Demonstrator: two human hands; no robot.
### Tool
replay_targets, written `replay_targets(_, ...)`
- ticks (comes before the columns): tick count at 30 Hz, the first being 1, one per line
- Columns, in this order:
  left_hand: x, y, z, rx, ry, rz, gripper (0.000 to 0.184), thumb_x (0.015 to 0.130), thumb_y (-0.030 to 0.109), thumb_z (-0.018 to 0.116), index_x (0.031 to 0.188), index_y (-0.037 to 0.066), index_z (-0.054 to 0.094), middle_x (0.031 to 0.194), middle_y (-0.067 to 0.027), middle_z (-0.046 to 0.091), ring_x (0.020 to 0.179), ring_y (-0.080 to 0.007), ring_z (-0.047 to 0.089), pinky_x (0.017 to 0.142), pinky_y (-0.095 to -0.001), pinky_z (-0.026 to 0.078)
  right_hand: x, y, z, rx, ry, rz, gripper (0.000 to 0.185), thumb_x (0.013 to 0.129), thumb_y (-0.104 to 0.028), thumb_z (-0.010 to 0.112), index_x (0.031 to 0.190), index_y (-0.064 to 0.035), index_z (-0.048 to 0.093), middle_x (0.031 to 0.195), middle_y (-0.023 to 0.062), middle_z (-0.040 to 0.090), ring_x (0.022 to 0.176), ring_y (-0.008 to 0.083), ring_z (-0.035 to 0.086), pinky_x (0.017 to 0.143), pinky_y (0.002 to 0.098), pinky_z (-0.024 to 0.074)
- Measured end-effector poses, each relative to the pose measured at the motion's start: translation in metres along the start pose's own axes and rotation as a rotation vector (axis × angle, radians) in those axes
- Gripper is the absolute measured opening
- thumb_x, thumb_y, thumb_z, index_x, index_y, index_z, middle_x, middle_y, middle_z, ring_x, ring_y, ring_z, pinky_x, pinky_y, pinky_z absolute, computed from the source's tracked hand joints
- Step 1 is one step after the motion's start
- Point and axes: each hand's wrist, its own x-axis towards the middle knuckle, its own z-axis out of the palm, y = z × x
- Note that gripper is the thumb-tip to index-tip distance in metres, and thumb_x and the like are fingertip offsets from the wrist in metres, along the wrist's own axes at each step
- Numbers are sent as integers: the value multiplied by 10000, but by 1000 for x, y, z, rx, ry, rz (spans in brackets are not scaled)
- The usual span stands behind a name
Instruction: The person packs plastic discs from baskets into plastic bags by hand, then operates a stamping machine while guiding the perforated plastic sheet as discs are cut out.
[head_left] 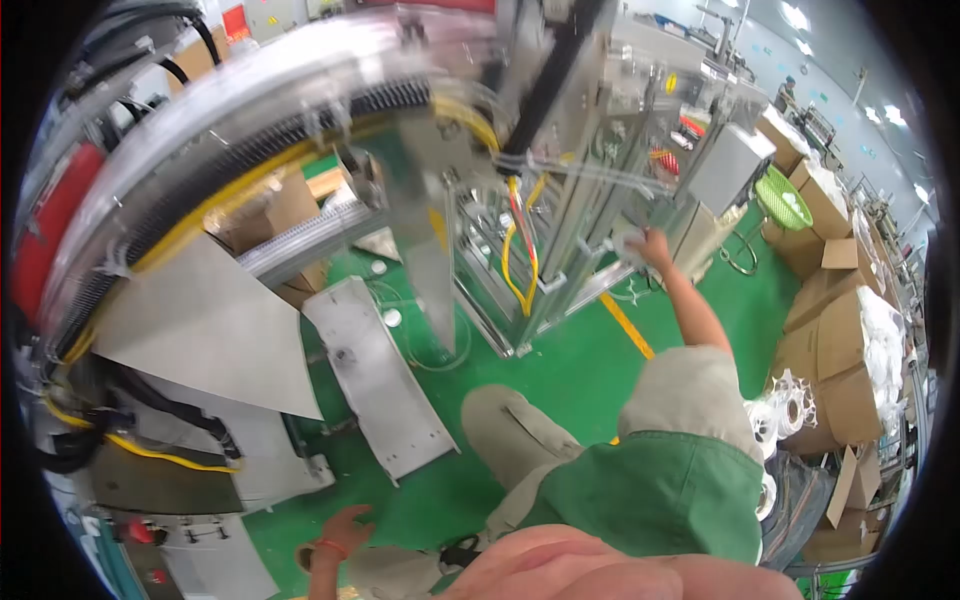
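My right hand point(652, 250) reaches out to the metal frame point(565, 235) of a machine. Its fingers are closed around something pale and blurred at the frame's right side, too unclear to name. Low at the left, my left hand point(345, 530) hangs over the green floor point(540, 385) with fingers loosely apart and nothing in them; a reddish band circles its wrist. The nearest thing to it is a grey metal channel piece point(385, 385) lying further forward. Yellow cables point(515, 270) run down inside the frame.
A curved transparent guard point(200, 110) with a black cable conduit arches across the upper left. Below it is a grey sheet panel point(205, 330). Cardboard boxes point(825, 345) with white contents and a green basket point(782, 198) line the right. Another person point(786, 95) is far back.
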Motion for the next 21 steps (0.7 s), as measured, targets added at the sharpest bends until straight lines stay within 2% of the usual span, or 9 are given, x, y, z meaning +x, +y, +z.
replay_targets(2, 54, 9, 45, -44, 219, 251, 458, 731, 327, 611, 1147, 153, 529, 1139, -97, 541, 1032, -267, 527, 884, -331, 423, -44, 20, 26, 30, 57, 40, 492, 588, -355, 738, 914, -10, 609, 819, 178, 627, 751, 302, 617, 662, 384, 475)
replay_targets(3, -33, 19, -41, -95, 143, 123, 440, 750, 341, 591, 1141, 148, 531, 1123, -96, 549, 999, -253, 541, 852, -326, 436, -102, -42, 29, 122, 26, 118, 456, 578, -360, 743, 833, -12, 595, 753, 166, 609, 680, 305, 588, 615, 395, 457)
replay_targets(6, -41, 82, -11, -160, -199, -3, 435, 789, 405, 535, 1117, 120, 541, 1071, -99, 575, 900, -206, 571, 751, -320, 466, -202, -3, 85, -66, -142, 20, 442, 532, -377, 751, 669, -8, 551, 639, 155, 561, 559, 296, 524, 532, 412, 417)
replay_targets(8, -48, 94, 10, -393, -492, 93, 456, 806, 434, 497, 1105, 93, 547, 1057, -106, 581, 892, -203, 571, 728, -324, 467, -261, -32, 88, -4, -385, 64, 378, 530, -339, 731, 715, -30, 614, 718, 156, 604, 613, 295, 572, 584, 393, 458)
replay_targets(9, -61, 113, 6, -398, -479, 87, 456, 806, 434, 497, 1105, 93, 547, 1057, -106, 581, 892, -203, 571, 728, -324, 467, -281, -55, 85, -14, -446, 118, 381, 548, -329, 716, 783, -41, 632, 770, 151, 619, 678, 298, 591, 627, 391, 470)
replay_targets(11, -103, 149, 0, -413, -764, -61, 472, 810, 430, 496, 1112, 70, 537, 1043, -104, 586, 913, -229, 568, 745, -339, 465, -300, -109, 52, 12, -674, -45, 371, 593, -301, 689, 848, -40, 622, 802, 147, 619, 740, 301, 590, 656, 400, 464)
replay_targets(12, -119, 158, -5, -412, -833, -74, 472, 811, 429, 495, 1114, 70, 535, 1045, -104, 585, 916, -229, 567, 747, -339, 464, -300, -127, 44, 9, -702, -53, 371, 593, -301, 689, 848, -40, 622, 802, 147, 619, 740, 301, 590, 656, 400, 464)
replay_targets(14, -150, 167, -17, -381, -837, -58, 472, 812, 428, 494, 1118, 70, 531, 1049, -103, 583, 920, -230, 565, 751, -340, 462, -304, -156, 18, -9, -787, -367, 363, 633, -283, 666, 902, -46, 607, 826, 141, 616, 774, 302, 583, 670, 406, 456)
replay_targets(21, -281, 202, -125, -61, -774, -122, 472, 818, 421, 490, 1132, 69, 517, 1062, -100, 576, 934, -233, 559, 767, -342, 455, -276, -211, -144, 80, -713, -75, 287, 609, -264, 685, 803, -77, 585, 803, 131, 616, 747, 309, 583, 639, 408, 463)
